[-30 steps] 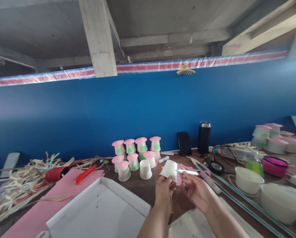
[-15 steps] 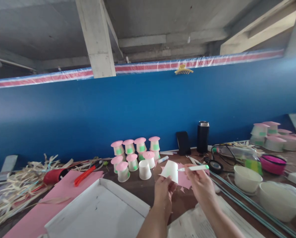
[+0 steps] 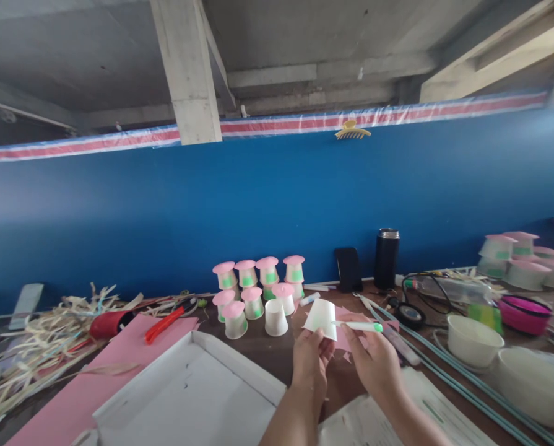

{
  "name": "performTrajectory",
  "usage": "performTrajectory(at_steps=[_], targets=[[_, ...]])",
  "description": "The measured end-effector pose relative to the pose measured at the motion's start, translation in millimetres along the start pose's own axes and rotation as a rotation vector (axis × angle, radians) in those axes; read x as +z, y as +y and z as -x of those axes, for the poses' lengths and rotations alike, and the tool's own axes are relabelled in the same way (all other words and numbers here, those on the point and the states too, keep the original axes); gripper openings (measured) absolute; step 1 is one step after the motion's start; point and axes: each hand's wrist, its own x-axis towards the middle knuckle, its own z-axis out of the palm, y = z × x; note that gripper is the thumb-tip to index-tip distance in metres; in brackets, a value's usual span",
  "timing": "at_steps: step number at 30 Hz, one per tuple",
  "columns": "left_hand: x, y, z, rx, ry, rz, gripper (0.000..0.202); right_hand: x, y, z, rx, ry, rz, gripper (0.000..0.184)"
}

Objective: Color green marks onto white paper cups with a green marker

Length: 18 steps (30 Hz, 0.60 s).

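My left hand [image 3: 311, 360] is closed round a white paper cup [image 3: 320, 317], held tilted above the brown table. In my right hand [image 3: 375, 360] is a white marker pen [image 3: 360, 326] with a green end, its tip pointing left at the cup's side. Whether the tip touches the cup, I cannot tell. Pink paper scraps [image 3: 346, 310] lie behind and below the hands. Just left of the held cup, a plain white cup [image 3: 275, 318] stands upside down. Beyond it are several upturned cups with pink paper discs [image 3: 234, 311] on top and green patches on their sides.
A white box lid [image 3: 230, 390] and pink sheets [image 3: 95, 378] with a red tool [image 3: 164, 324] lie left. A black flask [image 3: 387, 260] and phone [image 3: 348, 270] stand by the blue partition. Right are teal rods [image 3: 457, 371], white bowls [image 3: 474, 339] and more pink-topped cups [image 3: 530, 274].
The view has shifted slightly, so most things sit a little farther right. The marker is now lower against the cup, and my right hand has tilted with it. Both hands keep their hold.
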Motion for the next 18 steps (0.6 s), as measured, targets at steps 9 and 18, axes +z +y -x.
performTrajectory(at_steps=[9,18], targets=[[2.3,0.3,1.5,-0.001,-0.007,-0.012,0.014,2.8,3.8,0.7,-0.084,-0.013,0.041,0.027],[0.7,-0.5,-1.9,0.013,-0.037,-0.032,0.011,8.2,9.3,3.1,-0.088,-0.07,0.064,0.025]])
